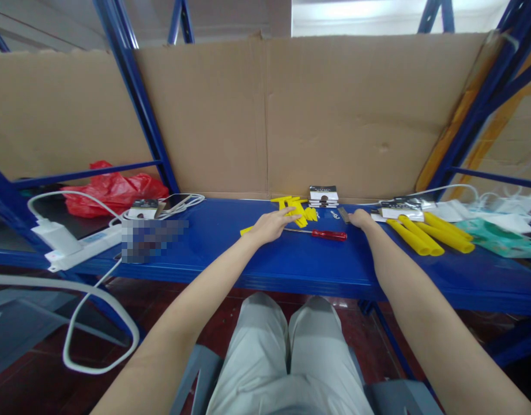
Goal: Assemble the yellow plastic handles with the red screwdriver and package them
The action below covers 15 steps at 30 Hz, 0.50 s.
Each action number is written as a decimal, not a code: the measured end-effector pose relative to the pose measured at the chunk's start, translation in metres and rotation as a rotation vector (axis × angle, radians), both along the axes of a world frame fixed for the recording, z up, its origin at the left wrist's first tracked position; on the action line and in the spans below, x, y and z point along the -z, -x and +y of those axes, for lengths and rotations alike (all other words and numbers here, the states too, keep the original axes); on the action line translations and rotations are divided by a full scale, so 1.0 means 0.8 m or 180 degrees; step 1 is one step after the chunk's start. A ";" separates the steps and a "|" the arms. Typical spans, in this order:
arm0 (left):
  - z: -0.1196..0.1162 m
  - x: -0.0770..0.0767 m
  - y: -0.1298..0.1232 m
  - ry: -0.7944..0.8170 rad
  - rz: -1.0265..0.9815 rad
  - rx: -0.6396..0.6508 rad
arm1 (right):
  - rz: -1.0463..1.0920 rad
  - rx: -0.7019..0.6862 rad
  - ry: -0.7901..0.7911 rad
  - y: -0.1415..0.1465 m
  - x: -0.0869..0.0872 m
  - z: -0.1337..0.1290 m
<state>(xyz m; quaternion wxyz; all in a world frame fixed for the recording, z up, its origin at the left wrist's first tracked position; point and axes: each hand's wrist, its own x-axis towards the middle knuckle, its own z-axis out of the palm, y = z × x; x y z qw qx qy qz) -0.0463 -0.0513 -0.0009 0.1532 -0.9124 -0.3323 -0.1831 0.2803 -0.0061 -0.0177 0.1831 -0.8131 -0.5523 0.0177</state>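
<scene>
My left hand point(271, 226) lies over the blue shelf with its fingers spread, at the left edge of a group of yellow plastic pieces point(297, 210). A short yellow strip point(246, 230) shows beside its wrist. Just in front of the yellow pieces lies a screwdriver with a red handle point(329, 235), its shaft pointing toward my left hand. My right hand point(361, 219) rests at a small grey-brown flat item point(343, 215); its fingers are mostly hidden. Small white parts point(335, 215) lie between the hands. Behind them sits a stack of black-and-white boxes point(323, 196).
Yellow tubes point(425, 233) and a green plastic packet point(499, 237) lie on the right. At left are a white power strip point(86, 248), cables and a red bag point(113, 190). A cardboard panel point(312, 115) stands along the back between blue posts.
</scene>
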 end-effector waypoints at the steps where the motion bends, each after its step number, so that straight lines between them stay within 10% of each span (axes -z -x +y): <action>1: 0.000 0.000 0.000 0.0004 -0.0004 0.0007 | -0.0013 0.0054 0.0116 0.002 -0.002 -0.001; 15: -0.001 -0.001 0.000 0.0035 -0.0017 -0.0007 | -0.0274 0.0013 0.0385 0.008 -0.004 -0.009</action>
